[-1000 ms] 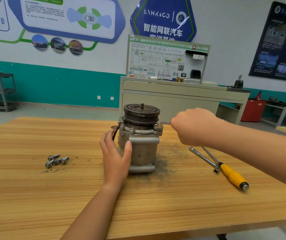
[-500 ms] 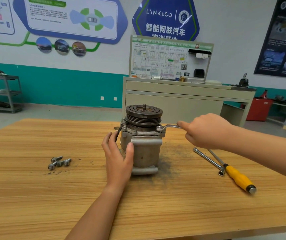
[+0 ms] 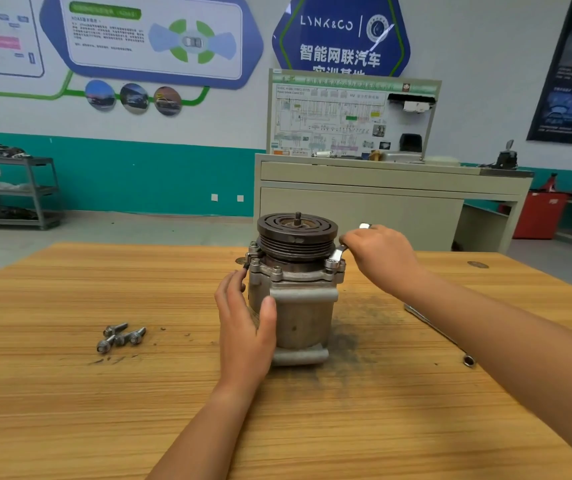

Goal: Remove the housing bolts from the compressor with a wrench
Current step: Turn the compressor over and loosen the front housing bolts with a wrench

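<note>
**A:** Which step is this?

**B:** Midway through, I'd judge. The compressor (image 3: 298, 306) stands upright on the wooden table (image 3: 70, 393) with its pulley (image 3: 297, 233) on top. A small heap of loose bolts (image 3: 120, 337) lies well to its left, and at least two flange bolts (image 3: 277, 270) sit in place on the near side

**A:** And the hands?

**B:** The left hand (image 3: 246, 327) wraps the compressor's left flank, thumb across the front, bracing it. The right hand (image 3: 381, 258) is closed round the wrench (image 3: 339, 251). The wrench's head sits on the corner bolt (image 3: 333, 263) at the flange's right end, and its handle slants up just beside the pulley

**A:** What does the next move call for?

**B:** Probably a swing of the handle to back that bolt out. The pulley crowds the arc, so I'd expect short strokes with the wrench lifted and reseated between them, while the left hand resists the twist. I cannot tell how loose the bolt is
</note>
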